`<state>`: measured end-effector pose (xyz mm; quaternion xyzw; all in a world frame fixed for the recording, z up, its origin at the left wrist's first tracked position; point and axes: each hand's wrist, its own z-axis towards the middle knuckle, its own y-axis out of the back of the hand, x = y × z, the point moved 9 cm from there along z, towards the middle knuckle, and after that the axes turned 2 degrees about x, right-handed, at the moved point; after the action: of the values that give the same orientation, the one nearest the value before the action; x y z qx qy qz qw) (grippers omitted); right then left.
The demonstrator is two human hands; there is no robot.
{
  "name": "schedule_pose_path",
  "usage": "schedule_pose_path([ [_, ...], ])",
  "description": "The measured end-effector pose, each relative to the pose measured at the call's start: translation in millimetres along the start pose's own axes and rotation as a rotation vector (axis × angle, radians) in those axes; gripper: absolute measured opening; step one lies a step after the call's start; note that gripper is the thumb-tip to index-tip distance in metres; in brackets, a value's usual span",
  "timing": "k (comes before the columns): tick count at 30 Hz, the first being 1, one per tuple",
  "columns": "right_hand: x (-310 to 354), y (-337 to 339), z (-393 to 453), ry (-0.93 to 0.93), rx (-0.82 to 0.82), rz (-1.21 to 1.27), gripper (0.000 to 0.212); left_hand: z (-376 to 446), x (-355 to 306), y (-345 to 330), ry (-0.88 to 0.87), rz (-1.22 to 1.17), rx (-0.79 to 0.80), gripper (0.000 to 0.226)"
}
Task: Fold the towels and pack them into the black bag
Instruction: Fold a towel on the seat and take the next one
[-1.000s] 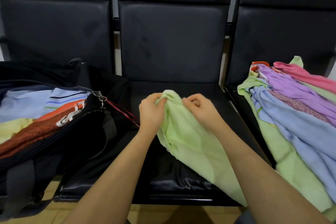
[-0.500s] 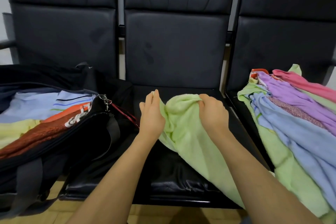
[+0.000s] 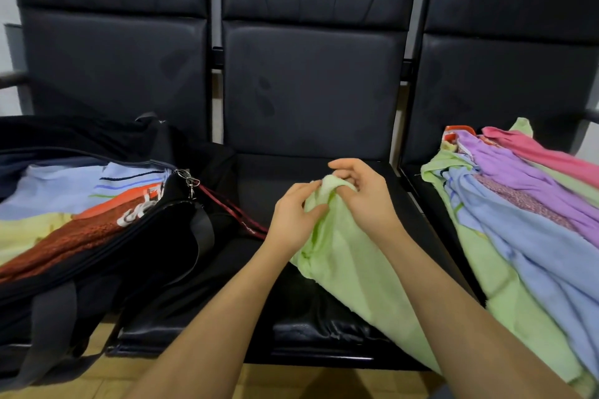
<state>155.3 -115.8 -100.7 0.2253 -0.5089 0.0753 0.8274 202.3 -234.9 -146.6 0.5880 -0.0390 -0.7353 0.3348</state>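
Both hands, left hand (image 3: pixel 293 220) and right hand (image 3: pixel 366 194), pinch a green towel (image 3: pixel 353 272) on the middle seat (image 3: pixel 291 327), unfolded. Several towels fill the black bag (image 3: pixel 136 253); a pile (image 3: pixel 525 220) remains.

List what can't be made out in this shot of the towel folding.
- Green towel, head view: its lower end runs behind the right forearm and off the bottom edge.
- Black bag: left side cut off by the frame.
- Towel pile: right part cut off; lower layers covered by the upper ones.
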Motion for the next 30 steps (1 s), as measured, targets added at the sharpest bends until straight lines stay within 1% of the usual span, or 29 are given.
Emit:
schedule_pose_path([
  [3,12.6,-12.9,0.1,0.077,0.135,0.052,0.044,2.2,0.4,-0.8,0.011,-0.075,-0.029,0.019],
  [4,12.3,-15.2,0.8,0.08,0.161,0.056,0.046,3.0,1.7,2.5,0.024,-0.089,-0.063,0.012],
  [5,10.1,-16.1,1.5,0.07,0.18,0.054,0.046,3.7,2.4,7.6,0.03,-0.086,-0.112,0.01],
  [6,6.0,-16.5,2.1,0.048,0.194,0.048,0.044,3.6,1.3,13.3,0.021,-0.071,-0.162,0.011],
  [8,-5.1,-16.0,2.7,-0.019,0.212,0.015,0.036,3.1,-5.8,22.8,-0.043,-0.029,-0.225,0.02],
  [10,-16.2,-14.1,1.2,-0.091,0.208,-0.085,0.031,2.9,-14.4,25.0,-0.136,0.058,-0.229,0.029],
  [12,-23.5,-15.0,-0.9,-0.138,0.211,-0.168,0.034,2.1,-17.9,23.9,-0.193,0.126,-0.216,0.032],
  [14,-24.1,-18.6,-2.0,-0.124,0.223,-0.218,0.031,1.5,-19.0,23.9,-0.22,0.163,-0.209,0.034],
  [16,-20.4,-22.3,-2.0,-0.081,0.255,-0.315,0.021,0.2,-20.0,24.3,-0.241,0.187,-0.207,0.033],
  [18,-17.1,-25.4,-3.8,-0.084,0.293,-0.332,0.018,-1.0,-20.8,25.0,-0.25,0.192,-0.195,0.032],
  [20,-11.0,-21.7,-5.7,-0.116,0.264,-0.247,0.018,-3.1,-22.6,23.9,-0.26,0.206,-0.161,0.039],
  [22,-4.3,-12.9,-6.7,-0.138,0.183,-0.138,0.019,-5.2,-22.1,19.0,-0.251,0.253,-0.091,0.061],
  [24,-1.2,-4.8,-7.5,-0.166,0.112,-0.029,0.02,-8.5,-17.5,15.6,-0.175,0.373,-0.039,0.084],
  [25,-0.6,-1.1,-8.4,-0.18,0.082,0.02,0.021,-10.1,-16.2,16.8,-0.144,0.453,-0.036,0.092],
  [27,1.3,5.9,-10.9,-0.199,0.024,0.089,0.02,-10.5,-17.9,22.2,-0.127,0.553,-0.046,0.1],
  [28,3.4,9.8,-11.9,-0.194,-0.01,0.113,0.017,-8.4,-20.2,25.4,-0.142,0.557,-0.049,0.1],
  [30,10.6,18.8,-13.0,-0.169,-0.078,0.139,0.014,-1.9,-25.9,31.7,-0.185,0.479,-0.041,0.094],
])
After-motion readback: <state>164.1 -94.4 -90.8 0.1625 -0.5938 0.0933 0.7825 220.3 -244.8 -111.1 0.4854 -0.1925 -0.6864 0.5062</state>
